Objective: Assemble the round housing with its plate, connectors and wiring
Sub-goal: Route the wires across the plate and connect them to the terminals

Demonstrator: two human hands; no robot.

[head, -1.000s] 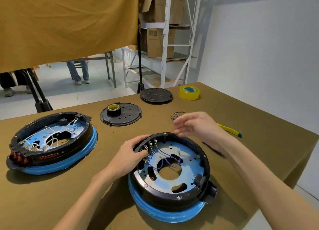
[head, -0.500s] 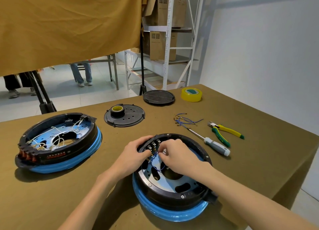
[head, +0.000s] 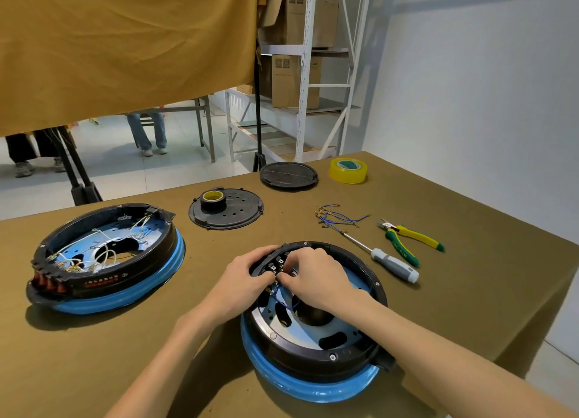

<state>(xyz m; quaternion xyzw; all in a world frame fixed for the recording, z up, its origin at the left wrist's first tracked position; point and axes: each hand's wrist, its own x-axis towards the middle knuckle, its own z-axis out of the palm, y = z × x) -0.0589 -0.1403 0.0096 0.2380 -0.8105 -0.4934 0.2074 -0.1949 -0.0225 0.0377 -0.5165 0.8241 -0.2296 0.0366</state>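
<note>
Near the table's [head: 470, 308] front edge sits the housing [head: 313, 364], black on a blue ring, its plate [head: 300, 336] inside. Both hands meet at its far-left rim: the left hand [head: 241, 283] grips the rim by the connectors [head: 277, 265], fingers curled over it; the right hand [head: 316, 279] has fingertips drawn together on a blue wire [head: 286, 303] just below them. A second housing [head: 103, 261] lies toward the left edge. Loose wires [head: 336, 218], a screwdriver [head: 388, 262] and pliers [head: 407, 239] lie toward the right edge.
</note>
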